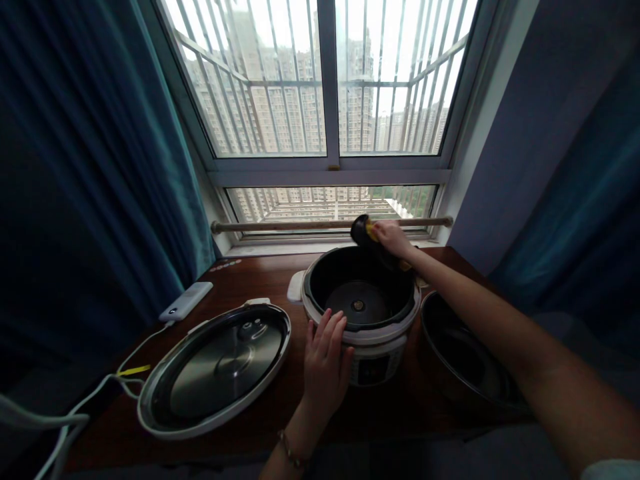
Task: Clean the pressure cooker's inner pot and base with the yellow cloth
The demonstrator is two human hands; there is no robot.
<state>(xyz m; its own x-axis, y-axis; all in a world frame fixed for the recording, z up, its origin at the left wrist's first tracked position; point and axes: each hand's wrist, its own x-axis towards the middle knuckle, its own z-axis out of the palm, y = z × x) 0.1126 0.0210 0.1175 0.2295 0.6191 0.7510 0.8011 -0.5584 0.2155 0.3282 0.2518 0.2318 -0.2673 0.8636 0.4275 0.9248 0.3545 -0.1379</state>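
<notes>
Closest to my view, the right forearm crossed the lower right corner, reaching out over the brown table (260, 277). From there I went by size. On that table, under the barred window (327, 80), stood the cooker (363, 313), its lid off and its dark hollow open to me. Its big round lid (216, 370) lay upturned on the table to the left, well apart from the cooker. A dark inner pot (467, 360) sat just to the right of the cooker, partly under my right arm. My left hand (326, 363) lay flat on the cooker's near rim, fingers spread and loose, gripping nothing. My right hand (393, 239) was at the far rim, fingers closed around a small dark and yellow object (363, 231) that I could not identify. A white power bank (186, 301) with a white cable (75, 407) lay at the table's left edge.
</notes>
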